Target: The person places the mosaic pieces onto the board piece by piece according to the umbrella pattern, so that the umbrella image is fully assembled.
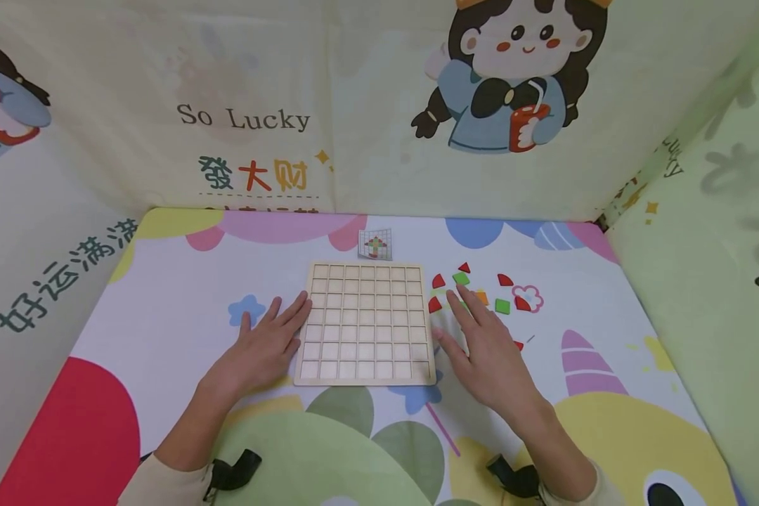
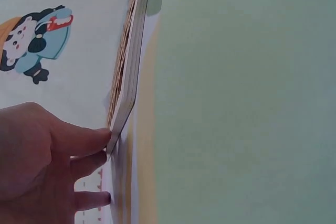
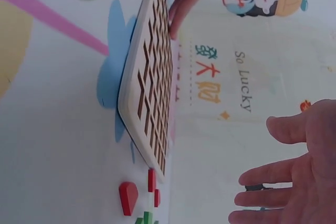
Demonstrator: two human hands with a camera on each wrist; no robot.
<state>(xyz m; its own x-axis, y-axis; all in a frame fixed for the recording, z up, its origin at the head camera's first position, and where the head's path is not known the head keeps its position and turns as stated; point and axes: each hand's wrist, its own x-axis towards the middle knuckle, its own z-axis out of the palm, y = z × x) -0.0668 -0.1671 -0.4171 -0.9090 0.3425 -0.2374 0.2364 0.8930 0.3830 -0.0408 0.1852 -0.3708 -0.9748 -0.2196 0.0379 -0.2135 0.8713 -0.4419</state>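
A square wooden grid board [image 1: 367,325] lies flat on the table, its cells holding no pieces. My left hand [image 1: 262,351] touches the board's left side with extended fingers; in the left wrist view its thumb [image 2: 84,140] rests against the board's edge. To the right of the board my right hand [image 1: 487,355] is held with fingers spread, and nothing is in its grasp. Beyond its fingertips lie small red quarter-round pieces [image 1: 504,280], a red triangle [image 1: 464,268], green squares [image 1: 502,306] and an orange piece [image 1: 482,298]. The right hand covers part of this group.
Behind the board lies a small printed pattern card [image 1: 375,244] with a coloured figure on a grid. The table cover [image 1: 183,309] carries cartoon prints. Printed cloth walls [image 1: 379,126] rise at the back and both sides.
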